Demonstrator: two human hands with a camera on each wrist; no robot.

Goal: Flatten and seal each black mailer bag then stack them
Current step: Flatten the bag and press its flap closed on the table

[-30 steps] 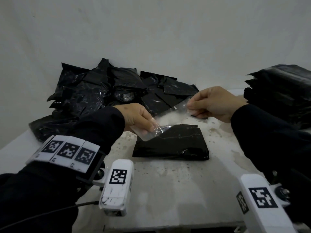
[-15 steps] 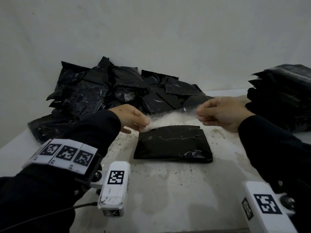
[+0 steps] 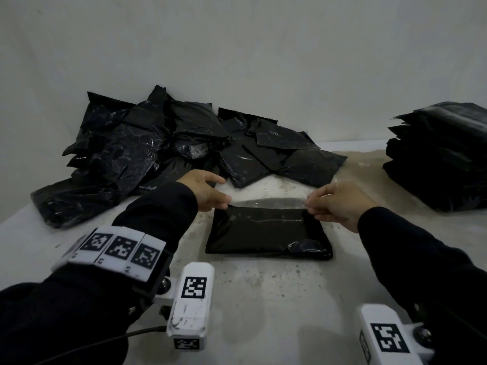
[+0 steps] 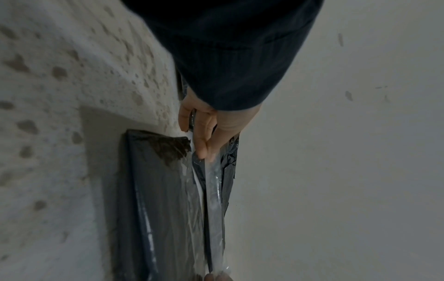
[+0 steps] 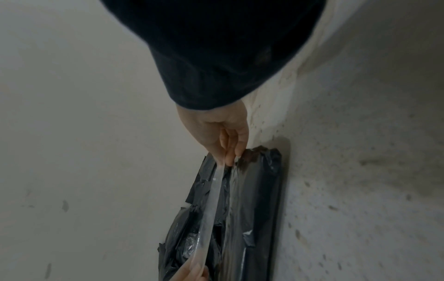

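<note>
I'm looking down over a stained white table [image 3: 263, 299] w/ one black mailer bag [image 3: 266, 233] lying flat at centre. My left hand [image 3: 204, 191], at about 10 o'clock from the bag, pinches one end of a clear strip [image 3: 268, 202] between thumb and fingertips; my right hand [image 3: 340, 204], at about 2 o'clock, pinches the other end the same way. Change vs a sec ago: the strip was crumpled and raised between the hands, now it's pulled taut and straight, lowered along the bag's far edge. I read that as the seal lined up, approx ready to press down; not stuck yet as far as I can tell. Unsealed pile [image 3: 158, 154] sits at 11 o'clock, finished stack [image 3: 442, 154] at 2 o'clock, well apart.
</note>
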